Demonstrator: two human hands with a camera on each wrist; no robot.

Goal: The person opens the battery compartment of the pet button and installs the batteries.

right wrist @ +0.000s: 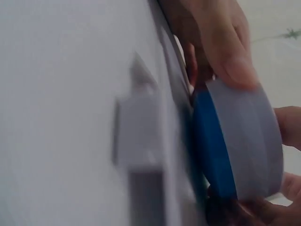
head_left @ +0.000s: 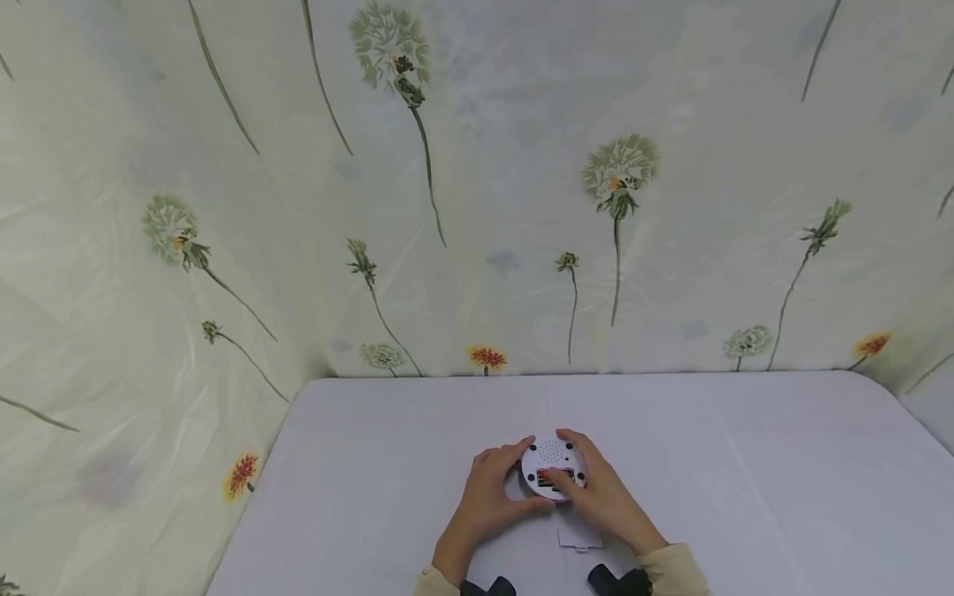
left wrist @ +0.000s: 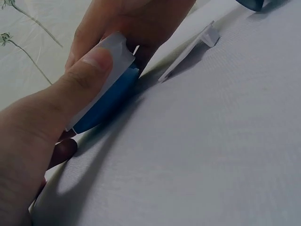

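At the table (head_left: 358, 480) with white cloth, well apart from its far edge, I see a round white-and-blue plastic device (head_left: 550, 453). The left hand (head_left: 486, 492) grasps one side; the right hand (head_left: 605, 494) grasps the other, its thumb over red-and-black cylindrical batteries (head_left: 542, 479). Farther from that edge, a flat white tabbed cover (head_left: 580, 534) lies just beside.

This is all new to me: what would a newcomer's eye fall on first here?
Probably the round device, white above and blue below, held by the left hand and right hand, with batteries showing in its face. A small white panel lies on the table just nearer the person. Beyond, big dandelions decorate the backdrop.
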